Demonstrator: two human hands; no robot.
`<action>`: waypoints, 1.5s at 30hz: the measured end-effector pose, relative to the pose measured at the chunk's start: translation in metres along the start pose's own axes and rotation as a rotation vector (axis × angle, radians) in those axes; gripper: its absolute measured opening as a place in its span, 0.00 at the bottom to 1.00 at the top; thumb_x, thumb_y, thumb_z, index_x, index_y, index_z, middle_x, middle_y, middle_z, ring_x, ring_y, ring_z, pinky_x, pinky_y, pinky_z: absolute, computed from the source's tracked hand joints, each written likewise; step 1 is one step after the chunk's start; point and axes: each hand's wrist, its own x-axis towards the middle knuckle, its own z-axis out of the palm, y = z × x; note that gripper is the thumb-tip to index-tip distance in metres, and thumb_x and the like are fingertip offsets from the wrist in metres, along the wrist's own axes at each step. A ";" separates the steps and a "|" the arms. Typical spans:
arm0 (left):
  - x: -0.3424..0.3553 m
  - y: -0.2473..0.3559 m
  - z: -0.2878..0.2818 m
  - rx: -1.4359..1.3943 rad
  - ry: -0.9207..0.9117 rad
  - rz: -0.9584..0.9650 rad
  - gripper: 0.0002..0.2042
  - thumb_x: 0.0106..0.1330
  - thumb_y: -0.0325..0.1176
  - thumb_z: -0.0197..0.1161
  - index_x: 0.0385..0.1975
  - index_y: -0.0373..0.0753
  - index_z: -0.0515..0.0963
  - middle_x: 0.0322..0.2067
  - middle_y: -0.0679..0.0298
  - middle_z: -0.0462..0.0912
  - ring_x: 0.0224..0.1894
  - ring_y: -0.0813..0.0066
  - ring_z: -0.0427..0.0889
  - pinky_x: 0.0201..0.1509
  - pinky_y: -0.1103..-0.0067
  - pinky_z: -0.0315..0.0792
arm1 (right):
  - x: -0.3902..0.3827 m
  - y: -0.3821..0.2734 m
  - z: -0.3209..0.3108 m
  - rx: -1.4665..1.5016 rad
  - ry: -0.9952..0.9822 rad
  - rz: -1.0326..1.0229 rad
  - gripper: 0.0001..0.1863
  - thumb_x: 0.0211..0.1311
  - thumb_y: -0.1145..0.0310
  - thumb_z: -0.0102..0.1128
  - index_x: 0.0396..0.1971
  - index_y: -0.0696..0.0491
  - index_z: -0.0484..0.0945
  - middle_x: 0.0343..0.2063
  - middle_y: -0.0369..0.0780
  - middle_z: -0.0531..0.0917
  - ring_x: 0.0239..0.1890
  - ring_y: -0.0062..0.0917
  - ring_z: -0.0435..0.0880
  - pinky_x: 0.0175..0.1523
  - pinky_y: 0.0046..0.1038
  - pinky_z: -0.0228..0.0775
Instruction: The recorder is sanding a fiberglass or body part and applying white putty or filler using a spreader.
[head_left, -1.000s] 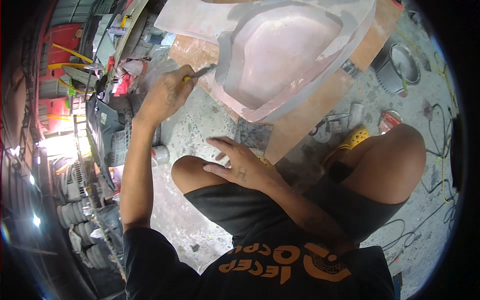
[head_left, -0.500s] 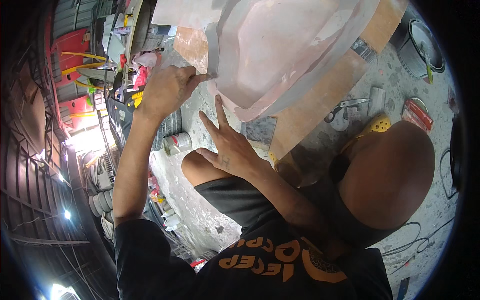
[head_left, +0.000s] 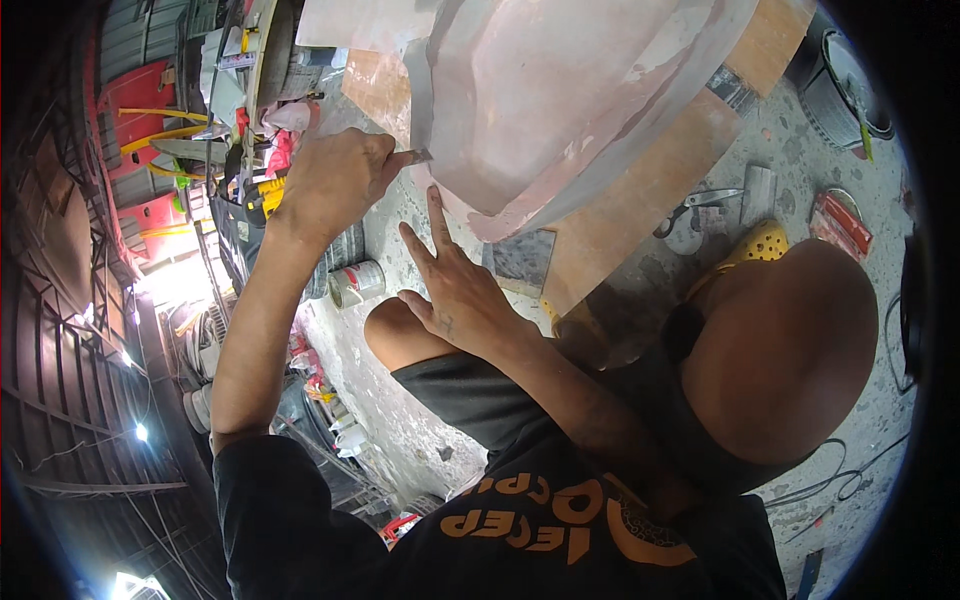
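My left hand [head_left: 340, 180] is closed around a small thin grey blade [head_left: 421, 156], its fingers hiding the handle end. The blade's tip meets the left edge of a large, smooth, pink-and-grey moulded panel [head_left: 560, 110], near its lower corner. Just below, my right hand [head_left: 462, 300] is open with its fingers spread. Its longest stretched finger reaches up to the panel's edge, close to the blade; nothing is in this hand. Brown boards [head_left: 640, 200] stick out from under the panel's right side, and another brown board [head_left: 378, 90] shows at its left.
On the floor at right lie scissors [head_left: 705, 198], a grey block [head_left: 758, 195] and a red-and-white item [head_left: 840, 225]. A bucket [head_left: 845, 95] stands at the far right. A tin can [head_left: 356, 284] lies near my left knee. Cables [head_left: 835, 480] trail at lower right.
The blade and my left hand have shifted very slightly along the panel's edge. My right hand keeps almost the same pose. The view has tilted a little.
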 end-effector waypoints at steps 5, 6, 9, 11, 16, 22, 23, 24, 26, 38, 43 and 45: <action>-0.005 -0.002 0.004 0.001 0.009 0.006 0.23 0.74 0.51 0.55 0.27 0.36 0.83 0.25 0.49 0.84 0.32 0.48 0.85 0.43 0.60 0.76 | 0.002 -0.001 0.001 -0.041 -0.003 0.016 0.38 0.59 0.67 0.66 0.66 0.70 0.63 0.72 0.69 0.40 0.48 0.52 0.82 0.48 0.39 0.81; -0.006 -0.002 0.004 0.006 0.026 0.018 0.24 0.74 0.51 0.55 0.27 0.36 0.83 0.25 0.49 0.84 0.33 0.48 0.85 0.42 0.60 0.77 | 0.001 -0.001 0.002 -0.045 -0.004 0.017 0.38 0.59 0.67 0.66 0.66 0.70 0.63 0.72 0.69 0.40 0.48 0.52 0.82 0.48 0.39 0.81; -0.003 0.000 0.007 -0.024 0.011 0.014 0.25 0.74 0.52 0.54 0.27 0.34 0.83 0.25 0.48 0.83 0.33 0.46 0.84 0.40 0.59 0.77 | 0.001 0.004 0.002 -0.041 0.013 0.021 0.38 0.59 0.67 0.65 0.65 0.70 0.63 0.72 0.69 0.40 0.47 0.51 0.83 0.47 0.39 0.81; -0.004 0.000 0.007 -0.074 0.004 -0.008 0.25 0.74 0.52 0.54 0.27 0.34 0.82 0.25 0.48 0.83 0.33 0.45 0.84 0.39 0.59 0.77 | 0.001 0.002 0.001 -0.064 -0.014 0.040 0.37 0.59 0.67 0.65 0.65 0.70 0.63 0.72 0.68 0.40 0.47 0.49 0.83 0.46 0.38 0.82; -0.006 -0.003 0.007 -0.120 -0.039 -0.041 0.25 0.74 0.52 0.55 0.27 0.33 0.83 0.26 0.47 0.83 0.32 0.44 0.83 0.38 0.59 0.78 | 0.001 -0.003 -0.001 -0.040 -0.083 0.118 0.34 0.64 0.65 0.62 0.66 0.66 0.64 0.75 0.62 0.37 0.59 0.54 0.77 0.56 0.42 0.77; -0.007 -0.004 0.012 -0.124 0.012 0.006 0.25 0.74 0.51 0.55 0.26 0.33 0.82 0.25 0.46 0.83 0.32 0.44 0.83 0.38 0.59 0.78 | 0.003 -0.005 -0.006 -0.035 -0.091 0.136 0.34 0.63 0.65 0.62 0.65 0.67 0.65 0.75 0.61 0.38 0.57 0.54 0.78 0.55 0.42 0.78; -0.008 -0.005 0.013 -0.124 0.011 0.005 0.25 0.74 0.51 0.55 0.26 0.33 0.82 0.25 0.46 0.83 0.32 0.44 0.83 0.38 0.59 0.78 | 0.004 -0.005 -0.006 -0.048 -0.099 0.140 0.34 0.63 0.66 0.62 0.65 0.67 0.65 0.75 0.61 0.38 0.57 0.54 0.79 0.54 0.42 0.79; -0.009 -0.006 0.014 -0.115 0.011 0.000 0.25 0.73 0.51 0.55 0.25 0.33 0.82 0.25 0.47 0.83 0.32 0.44 0.83 0.38 0.59 0.78 | 0.003 -0.004 -0.005 -0.047 -0.100 0.140 0.34 0.63 0.66 0.62 0.65 0.67 0.65 0.75 0.61 0.38 0.57 0.54 0.79 0.54 0.42 0.79; -0.010 -0.006 0.016 -0.108 0.010 -0.004 0.25 0.73 0.51 0.55 0.25 0.33 0.82 0.25 0.47 0.83 0.32 0.44 0.84 0.38 0.59 0.78 | 0.002 -0.001 0.000 -0.064 -0.016 0.065 0.36 0.57 0.70 0.64 0.64 0.70 0.64 0.73 0.65 0.41 0.46 0.49 0.83 0.46 0.41 0.82; -0.014 -0.002 0.023 -0.096 0.049 -0.021 0.17 0.72 0.44 0.60 0.31 0.35 0.80 0.25 0.49 0.82 0.33 0.44 0.83 0.38 0.57 0.77 | 0.006 0.002 -0.001 -0.085 -0.056 0.098 0.32 0.61 0.68 0.63 0.64 0.67 0.67 0.75 0.62 0.39 0.57 0.56 0.78 0.58 0.43 0.76; -0.014 0.000 0.022 -0.092 -0.009 -0.060 0.17 0.72 0.44 0.59 0.30 0.35 0.80 0.26 0.48 0.82 0.34 0.45 0.83 0.38 0.58 0.77 | 0.007 0.001 -0.004 -0.081 -0.068 0.105 0.32 0.63 0.68 0.62 0.64 0.67 0.67 0.74 0.62 0.39 0.57 0.56 0.78 0.57 0.43 0.76; -0.015 -0.008 0.031 -0.120 0.049 -0.013 0.21 0.72 0.48 0.58 0.28 0.34 0.81 0.26 0.47 0.82 0.32 0.44 0.84 0.36 0.58 0.78 | 0.006 0.001 -0.004 -0.076 -0.073 0.106 0.32 0.63 0.68 0.62 0.64 0.67 0.67 0.74 0.62 0.39 0.57 0.56 0.77 0.58 0.44 0.75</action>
